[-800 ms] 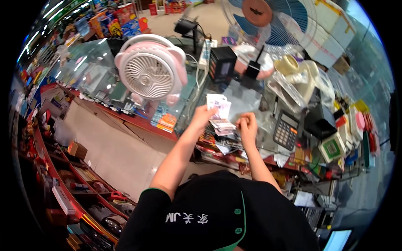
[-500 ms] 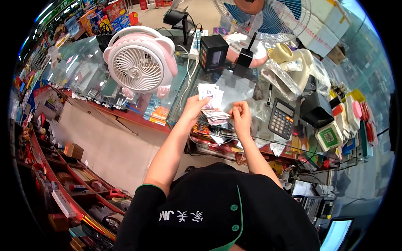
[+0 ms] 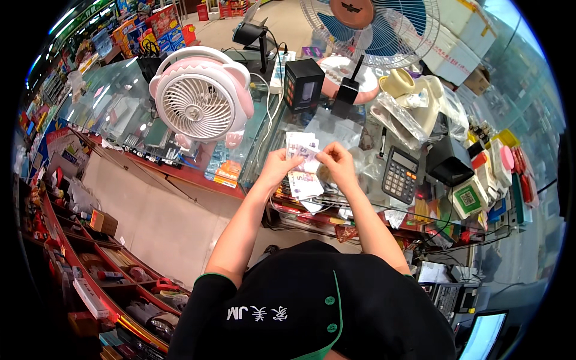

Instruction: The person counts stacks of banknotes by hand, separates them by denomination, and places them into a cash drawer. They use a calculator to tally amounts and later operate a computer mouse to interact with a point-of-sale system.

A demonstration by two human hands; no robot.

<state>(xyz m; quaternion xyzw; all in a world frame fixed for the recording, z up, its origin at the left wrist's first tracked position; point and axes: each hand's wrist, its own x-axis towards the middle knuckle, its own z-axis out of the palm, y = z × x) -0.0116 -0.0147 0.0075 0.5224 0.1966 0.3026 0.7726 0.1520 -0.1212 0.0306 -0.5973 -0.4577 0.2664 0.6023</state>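
In the middle of the view my left hand (image 3: 281,163) grips a small stack of pale banknotes (image 3: 304,187), thumb across the notes, some of which fan upward and others hang down below it. My right hand (image 3: 333,160) pinches the right edge of a note in the same stack. Both hands are over the front part of the glass counter (image 3: 330,123). A black calculator (image 3: 399,177) lies to the right of the right hand, with a pen (image 3: 383,143) near it.
A pink-white fan (image 3: 201,102), black box (image 3: 303,84) and blue-bladed fan (image 3: 369,30) stand behind. Bagged cream items (image 3: 408,108), a black device (image 3: 450,159) and a code stand (image 3: 468,198) crowd the right. A red shelf unit (image 3: 108,270) runs along the lower left.
My right hand has moved up and inward to the notes and now pinches one. The lower part of the stack now hangs open below my left hand.
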